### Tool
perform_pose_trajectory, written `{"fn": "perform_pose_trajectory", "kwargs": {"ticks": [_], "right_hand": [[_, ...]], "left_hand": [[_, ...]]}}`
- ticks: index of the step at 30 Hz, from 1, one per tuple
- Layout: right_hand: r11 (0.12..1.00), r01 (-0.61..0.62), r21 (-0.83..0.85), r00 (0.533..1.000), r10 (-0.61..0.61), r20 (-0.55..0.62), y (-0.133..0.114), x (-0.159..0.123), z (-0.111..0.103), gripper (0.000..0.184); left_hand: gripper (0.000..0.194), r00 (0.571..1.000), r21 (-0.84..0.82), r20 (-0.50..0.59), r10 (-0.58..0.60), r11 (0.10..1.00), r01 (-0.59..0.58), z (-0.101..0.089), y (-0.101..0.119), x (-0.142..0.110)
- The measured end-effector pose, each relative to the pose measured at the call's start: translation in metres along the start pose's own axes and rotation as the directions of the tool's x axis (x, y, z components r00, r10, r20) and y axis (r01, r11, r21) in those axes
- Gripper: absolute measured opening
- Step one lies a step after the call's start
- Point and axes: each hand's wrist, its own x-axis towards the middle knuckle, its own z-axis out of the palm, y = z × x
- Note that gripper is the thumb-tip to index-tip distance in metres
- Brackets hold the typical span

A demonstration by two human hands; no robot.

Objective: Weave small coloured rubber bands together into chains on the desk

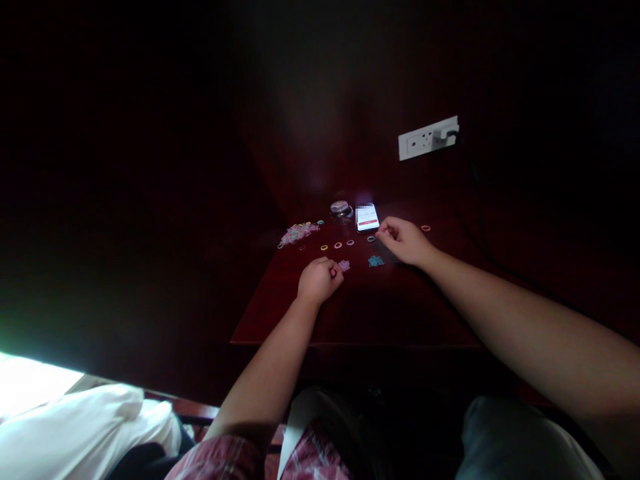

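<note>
My left hand (319, 279) rests on the dark red table, fingers curled together beside a small pile of purple bands (345, 265). Whatever those fingers hold, if anything, is hidden. My right hand (406, 241) has its thumb and fingers pinched next to a blue-grey ring-shaped band (371, 239); anything in the pinch is too small to make out. A teal pile of bands (376, 261) lies between the hands. In a row beyond my left hand are a yellow ring (324, 247), a pink ring (338, 245) and a purple ring (350, 243).
A mixed pastel heap (299, 233) lies at the left. Behind stand a round container (341, 208) and a lit phone (367, 219). Another pink ring (425, 228) sits farther right. A wall socket (428, 139) carries a plug and dark cable. White cloth (95, 427) shows lower left.
</note>
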Motion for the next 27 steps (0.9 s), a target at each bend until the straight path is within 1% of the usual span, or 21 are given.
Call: {"fn": "perform_pose_trajectory", "kwargs": {"ticks": [4,6,10,13,20,22,24,26,27], "right_hand": [[1.000,0.004,-0.014,1.000,-0.004,-0.005,-0.002,0.000,-0.001,0.015],[1.000,0.009,-0.011,1.000,-0.009,0.002,-0.003,0.000,-0.001,0.014],[1.000,0.019,0.008,1.000,-0.019,0.005,-0.003,0.000,0.000,0.015],[1.000,0.026,0.011,1.000,-0.026,0.005,-0.002,0.000,0.001,0.015],[0.999,0.033,0.004,0.999,-0.033,0.019,-0.002,-0.001,0.000,0.015],[1.000,0.023,0.000,1.000,-0.023,0.017,-0.003,-0.001,0.000,0.015],[1.000,0.016,-0.003,1.000,-0.016,0.012,-0.003,-0.001,0.001,0.015],[1.000,0.011,-0.012,1.000,-0.011,0.006,-0.003,0.000,0.001,0.015],[1.000,0.009,-0.016,1.000,-0.009,0.008,-0.003,0.000,0.001,0.015]], "left_hand": [[0.013,0.999,-0.021,-0.043,0.028,0.999,-0.029,-0.002,0.003,-0.001],[0.012,0.998,-0.044,-0.046,0.049,0.998,-0.051,-0.001,0.004,0.000],[0.014,0.996,-0.074,-0.004,0.088,0.993,-0.088,0.005,0.007,0.005],[0.017,0.993,-0.045,0.038,0.108,0.993,-0.107,0.009,0.008,0.009],[0.017,0.994,-0.006,0.055,0.094,0.996,-0.094,0.008,0.014,0.012],[0.016,0.995,-0.006,0.016,0.095,0.995,-0.095,0.005,0.015,0.011],[0.017,0.994,-0.018,-0.083,0.067,0.997,-0.069,0.002,0.013,0.010],[0.017,0.980,-0.034,-0.199,-0.008,0.999,0.001,-0.002,0.007,0.009],[0.017,0.971,-0.047,-0.235,-0.053,0.998,0.043,-0.003,0.004,0.009]]}}
